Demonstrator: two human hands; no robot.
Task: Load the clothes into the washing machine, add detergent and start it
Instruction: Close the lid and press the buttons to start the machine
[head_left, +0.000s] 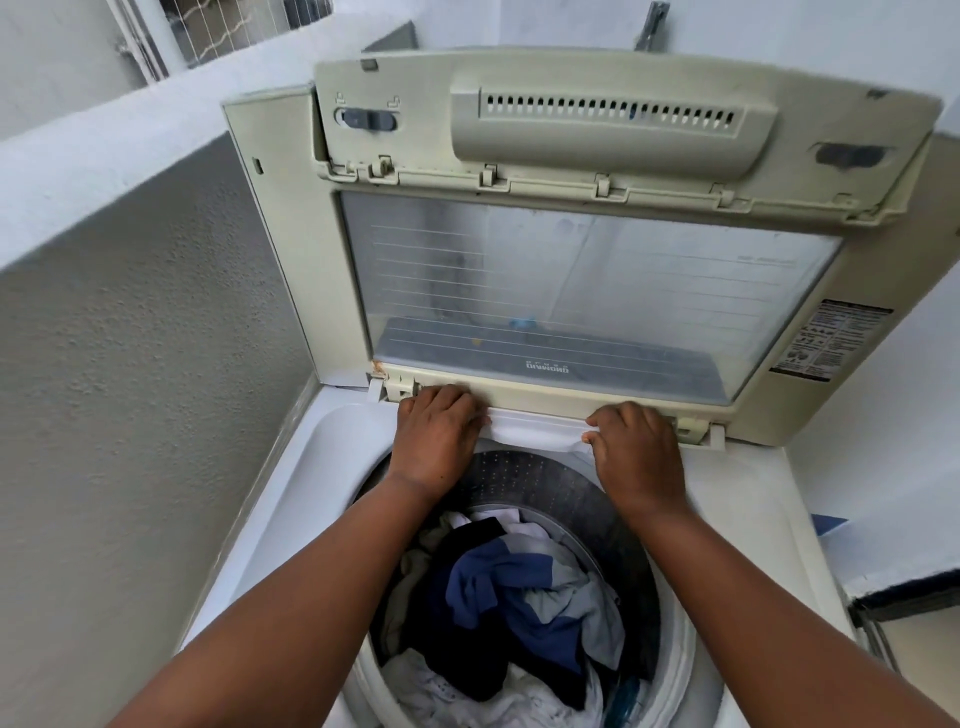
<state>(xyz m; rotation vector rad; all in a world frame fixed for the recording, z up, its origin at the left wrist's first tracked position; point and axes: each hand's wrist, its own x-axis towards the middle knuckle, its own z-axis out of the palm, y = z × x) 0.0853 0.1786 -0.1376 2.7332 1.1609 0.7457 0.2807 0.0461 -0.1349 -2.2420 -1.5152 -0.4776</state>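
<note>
At the back rim of the top-loading washing machine (291, 467), just under the raised lid (571, 291), we have both hands on a white detergent drawer (535, 431). Our left hand (436, 441) curls its fingers over the drawer's left end; our right hand (641, 457) grips the right end, thumb and fingers bent round it. Below our wrists, the drum (524, 480) holds a heap of clothes (498, 613) (navy, blue, white and grey).

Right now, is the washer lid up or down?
Up. The lid stands raised behind the drum, exposing the clothes inside.
</note>
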